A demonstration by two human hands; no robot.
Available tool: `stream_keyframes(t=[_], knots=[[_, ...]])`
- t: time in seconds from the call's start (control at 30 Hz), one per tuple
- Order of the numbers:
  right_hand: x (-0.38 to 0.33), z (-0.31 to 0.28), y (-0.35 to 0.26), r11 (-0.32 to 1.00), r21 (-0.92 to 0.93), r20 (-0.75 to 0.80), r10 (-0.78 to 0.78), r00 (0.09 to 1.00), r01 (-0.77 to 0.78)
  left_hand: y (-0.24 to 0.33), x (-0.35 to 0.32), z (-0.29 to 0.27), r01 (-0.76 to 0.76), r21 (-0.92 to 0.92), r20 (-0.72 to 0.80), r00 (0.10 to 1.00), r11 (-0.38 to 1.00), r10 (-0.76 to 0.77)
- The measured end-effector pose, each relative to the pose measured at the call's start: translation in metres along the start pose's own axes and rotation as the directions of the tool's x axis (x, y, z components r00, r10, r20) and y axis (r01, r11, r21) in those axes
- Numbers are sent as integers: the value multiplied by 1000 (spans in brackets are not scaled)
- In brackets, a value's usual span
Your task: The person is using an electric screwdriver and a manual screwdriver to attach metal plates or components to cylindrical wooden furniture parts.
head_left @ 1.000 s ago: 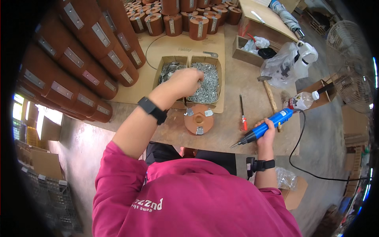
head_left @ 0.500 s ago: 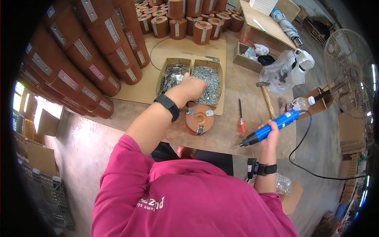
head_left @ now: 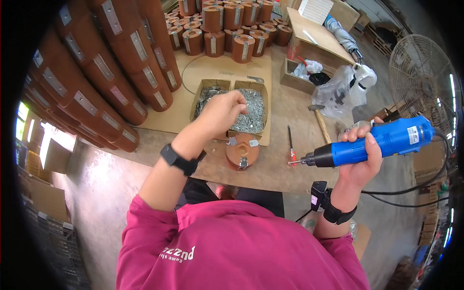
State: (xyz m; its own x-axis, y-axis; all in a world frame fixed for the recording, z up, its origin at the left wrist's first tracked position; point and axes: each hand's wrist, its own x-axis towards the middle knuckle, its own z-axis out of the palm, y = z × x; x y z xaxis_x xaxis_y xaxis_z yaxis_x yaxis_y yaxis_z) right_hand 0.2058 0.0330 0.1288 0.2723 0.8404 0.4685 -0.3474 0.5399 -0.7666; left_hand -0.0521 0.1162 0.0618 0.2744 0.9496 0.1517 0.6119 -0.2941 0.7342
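My left hand hangs over the carton of silver screws, its fingers curled together; whatever they hold, if anything, is hidden. Beside it, a second carton holds flat metal pieces, partly covered by my hand. In front of the cartons sits a round reddish-brown block with a hole in its top and small metal clips at its rim. Raised at the right, my right hand is wrapped round a blue corded electric screwdriver. Its bit points left, above the table.
Stacked brown cylinders rise at the left, and more brown blocks stand at the back. A red-handled screwdriver and a hammer lie right of the cartons. Farther right are a plastic bag and a fan.
My right hand has lifted the electric screwdriver up and to the right, and turned it nearly level. My left hand has shifted slightly left and nearer, its fingers still curled.
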Motion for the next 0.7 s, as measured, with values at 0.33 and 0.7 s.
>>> stream_keyframes(t=[0.33,0.7], knots=[[-7,69,5,928,351,187,-196,963,121,20,-90,18,149,-959,118,983,240,-138],[-18,73,14,925,379,218,-104,970,14,9,-111,34,135,-984,142,988,-118,-55]])
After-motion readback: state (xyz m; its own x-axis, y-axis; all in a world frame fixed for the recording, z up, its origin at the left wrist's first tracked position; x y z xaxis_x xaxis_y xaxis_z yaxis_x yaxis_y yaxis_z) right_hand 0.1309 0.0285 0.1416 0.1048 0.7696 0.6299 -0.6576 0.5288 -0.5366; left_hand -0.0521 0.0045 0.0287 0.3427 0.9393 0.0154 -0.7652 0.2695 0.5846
